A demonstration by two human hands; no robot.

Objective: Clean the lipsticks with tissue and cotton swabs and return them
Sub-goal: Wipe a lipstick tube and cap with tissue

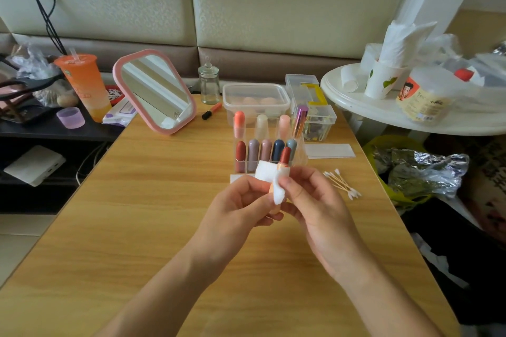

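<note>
Head view: both hands are up over the middle of the wooden table (137, 213), meeting on one lipstick (285, 158). The left hand (238, 210) has its fingers curled round the lower end of the peach tube and holds it upright, the dark red tip poking out above the fingertips. The right hand (317, 208) pinches a white tissue (267, 171) against the tube, thumb on the near side, fingers curled behind. The tissue wraps the barrel just under the red tip, one corner hanging below the thumb.

Just behind the hands stands the clear rack (301, 155), with capped lipsticks in two rows. A bunch of cotton swabs (342, 184) lies on the table to the right, near the right hand but apart from it. Further back are a pink mirror (156, 90), a lidded plastic box (256, 97) and, off to the left, an orange cup (85, 84).
</note>
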